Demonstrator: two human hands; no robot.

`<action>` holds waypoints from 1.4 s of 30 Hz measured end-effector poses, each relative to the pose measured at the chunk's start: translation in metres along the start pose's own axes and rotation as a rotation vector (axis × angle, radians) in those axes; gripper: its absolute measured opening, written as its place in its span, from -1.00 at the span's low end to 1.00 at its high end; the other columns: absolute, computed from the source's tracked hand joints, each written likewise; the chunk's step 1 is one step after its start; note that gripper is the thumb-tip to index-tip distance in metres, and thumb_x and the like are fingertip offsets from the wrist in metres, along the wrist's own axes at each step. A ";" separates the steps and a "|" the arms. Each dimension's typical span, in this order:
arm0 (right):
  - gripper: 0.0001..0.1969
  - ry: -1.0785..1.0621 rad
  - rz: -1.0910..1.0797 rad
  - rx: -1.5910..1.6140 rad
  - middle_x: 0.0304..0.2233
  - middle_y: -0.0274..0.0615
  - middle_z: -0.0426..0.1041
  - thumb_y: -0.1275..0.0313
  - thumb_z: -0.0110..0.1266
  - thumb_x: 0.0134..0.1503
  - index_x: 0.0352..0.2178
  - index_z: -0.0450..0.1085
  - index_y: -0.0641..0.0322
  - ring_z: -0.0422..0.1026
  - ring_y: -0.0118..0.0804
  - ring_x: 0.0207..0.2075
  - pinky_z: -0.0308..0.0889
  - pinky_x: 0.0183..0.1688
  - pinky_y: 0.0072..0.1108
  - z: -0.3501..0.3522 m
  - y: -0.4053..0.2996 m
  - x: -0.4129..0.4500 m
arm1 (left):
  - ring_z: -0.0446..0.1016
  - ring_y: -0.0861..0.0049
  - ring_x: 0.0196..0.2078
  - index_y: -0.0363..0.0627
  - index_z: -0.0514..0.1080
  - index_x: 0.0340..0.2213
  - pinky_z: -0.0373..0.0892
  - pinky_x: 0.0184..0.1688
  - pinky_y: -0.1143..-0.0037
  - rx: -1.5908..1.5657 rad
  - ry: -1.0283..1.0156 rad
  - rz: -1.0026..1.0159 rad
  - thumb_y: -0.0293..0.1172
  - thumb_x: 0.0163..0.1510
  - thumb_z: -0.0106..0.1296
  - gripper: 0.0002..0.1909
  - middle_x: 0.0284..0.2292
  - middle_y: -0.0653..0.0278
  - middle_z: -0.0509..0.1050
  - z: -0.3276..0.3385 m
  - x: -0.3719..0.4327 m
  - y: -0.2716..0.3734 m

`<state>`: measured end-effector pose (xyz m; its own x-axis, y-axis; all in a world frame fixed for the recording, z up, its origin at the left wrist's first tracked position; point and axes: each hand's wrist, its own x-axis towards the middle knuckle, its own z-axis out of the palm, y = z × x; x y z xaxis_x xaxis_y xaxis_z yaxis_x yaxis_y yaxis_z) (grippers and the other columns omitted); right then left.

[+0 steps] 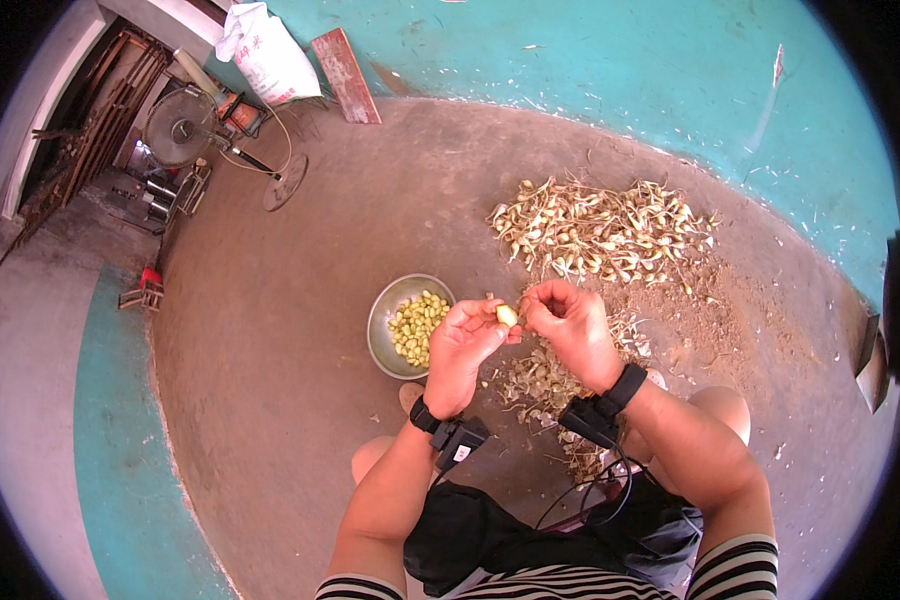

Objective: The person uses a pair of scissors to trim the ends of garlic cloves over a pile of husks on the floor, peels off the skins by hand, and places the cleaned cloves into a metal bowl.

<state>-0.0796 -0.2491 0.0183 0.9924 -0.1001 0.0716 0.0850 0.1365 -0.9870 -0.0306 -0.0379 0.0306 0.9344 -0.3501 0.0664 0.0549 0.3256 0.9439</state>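
My left hand (466, 341) holds a pale yellow-green peeled bulb (506, 315) between its thumb and fingers. Close on its right, my right hand (570, 319) has its fingertips pinched together by the bulb; what they may grip is too small to tell. A round metal bowl (379, 330) stands on the floor to the left, partly behind my left hand, with many peeled bulbs (414, 322) in it. Beyond my right hand lies a wide heap of unpeeled bulbs with dried stems (600, 229). Dry skins and stem scraps (536, 382) are strewn beneath my hands.
Loose soil (727, 322) spreads over the concrete floor (270, 322) at the right. A pedestal fan (182, 131), a white woven sack (274, 60) and a reddish board (346, 79) stand at the back left. Black cables (622, 487) hang from my wrist devices near my lap.
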 end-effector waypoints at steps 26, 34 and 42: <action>-0.91 -0.075 -0.427 -0.437 -0.23 -0.05 0.77 0.51 0.43 0.38 -0.12 0.74 0.28 0.79 0.03 -0.24 0.68 -0.18 -0.28 -0.005 -0.026 -0.004 | 0.74 0.37 0.13 -0.23 0.61 0.17 0.67 0.29 0.23 0.003 0.047 0.015 -0.71 0.42 0.31 -0.65 0.08 0.19 0.74 -0.002 0.001 0.000; -0.89 -0.056 -0.452 -0.532 -0.25 -0.05 0.75 0.48 0.47 0.34 -0.15 0.68 0.24 0.77 0.03 -0.30 0.66 -0.23 -0.27 -0.005 -0.020 -0.005 | 0.74 0.38 0.14 -0.18 0.61 0.16 0.67 0.30 0.21 -0.009 -0.001 0.026 -0.72 0.42 0.30 -0.65 0.09 0.20 0.74 -0.005 0.000 -0.003; -0.86 0.034 -0.252 -0.401 -0.25 0.00 0.78 0.47 0.47 0.36 -0.11 0.70 0.29 0.82 -0.08 -0.27 0.70 -0.18 -0.33 0.000 -0.018 -0.006 | 0.74 0.36 0.15 -0.16 0.60 0.19 0.66 0.29 0.21 -0.008 -0.010 0.013 -0.71 0.45 0.27 -0.64 0.11 0.19 0.74 -0.005 0.001 -0.001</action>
<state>-0.0872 -0.2511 0.0361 0.9414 -0.1140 0.3173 0.2747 -0.2863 -0.9179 -0.0282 -0.0337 0.0282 0.9316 -0.3542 0.0816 0.0459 0.3374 0.9402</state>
